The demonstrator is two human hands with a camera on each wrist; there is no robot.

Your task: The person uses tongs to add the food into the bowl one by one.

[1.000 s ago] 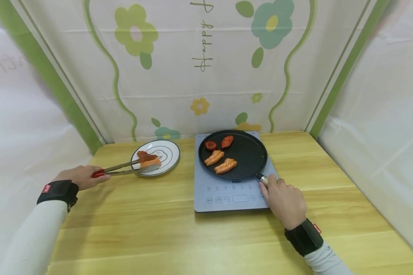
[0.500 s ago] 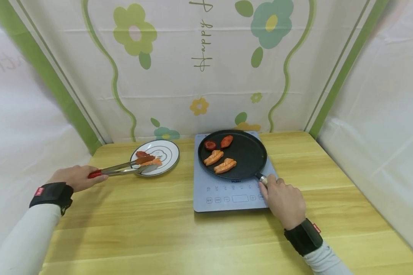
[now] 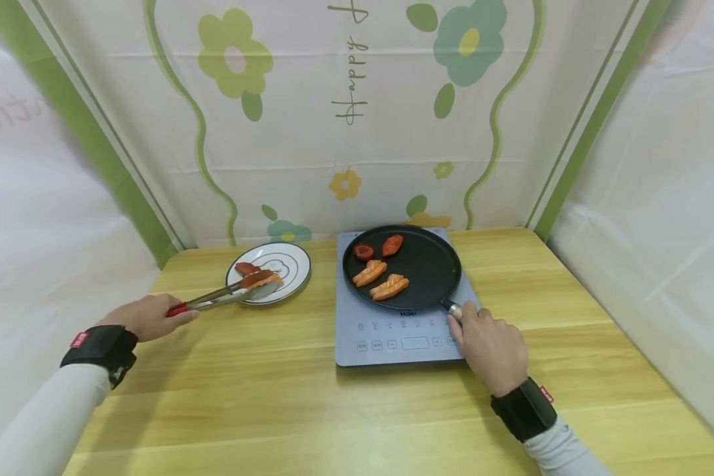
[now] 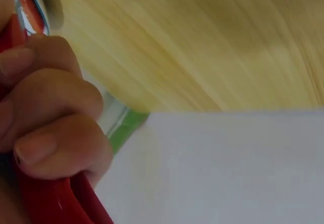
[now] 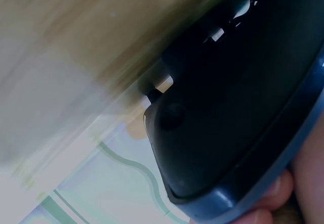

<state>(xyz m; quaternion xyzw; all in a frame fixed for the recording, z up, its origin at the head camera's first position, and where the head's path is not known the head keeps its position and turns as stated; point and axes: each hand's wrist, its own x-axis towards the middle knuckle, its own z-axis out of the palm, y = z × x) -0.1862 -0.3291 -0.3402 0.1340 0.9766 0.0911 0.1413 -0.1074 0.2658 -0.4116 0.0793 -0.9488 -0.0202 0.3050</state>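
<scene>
My left hand (image 3: 149,317) grips a pair of metal tongs (image 3: 217,299) by the red handles (image 4: 50,198). Over the white plate (image 3: 297,264), the tong tips lie on either side of an orange salmon-like piece (image 3: 276,279), partly hiding it. A dark red piece (image 3: 246,268) lies behind them on the plate. On the right, my right hand (image 3: 495,347) holds the handle (image 3: 455,309) of a black frying pan (image 3: 431,268). Two orange salmon-like pieces (image 3: 389,287) lie in the pan, with a red oval piece (image 3: 392,244) and a round dark red one (image 3: 364,251).
The pan stands on a grey induction cooktop (image 3: 354,340) with touch controls facing me. Under everything is a wood-grain table (image 3: 262,390). A flowered white cloth (image 3: 309,132) rises behind the table, and white cloth sides (image 3: 660,231) stand left and right.
The left hand and tongs shifted slightly left, then back right over the plate, and the orange piece at the tips sits a little farther right. Pan and right hand stay put.
</scene>
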